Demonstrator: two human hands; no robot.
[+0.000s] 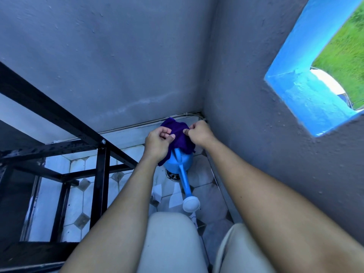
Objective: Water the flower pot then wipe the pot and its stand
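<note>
A dark purple cloth (pixel 180 134) is stretched between my two hands low in the corner of the walls. My left hand (pixel 157 142) pinches its left side and my right hand (pixel 199 133) pinches its right edge. Right under the cloth a blue watering can (pixel 178 162) stands on the tiled floor, its spout running toward me to a white rose head (pixel 191 203). The black metal stand (pixel 102 154) rises at the left, its frame wet with drops. No flower pot is in view.
Grey rough walls (pixel 118 66) meet in a corner just behind the can. A blue-framed opening (pixel 307 91) in the right wall shows grass. A round floor drain (pixel 173 175) lies beside the can. My knees in light trousers (pixel 169 241) fill the bottom.
</note>
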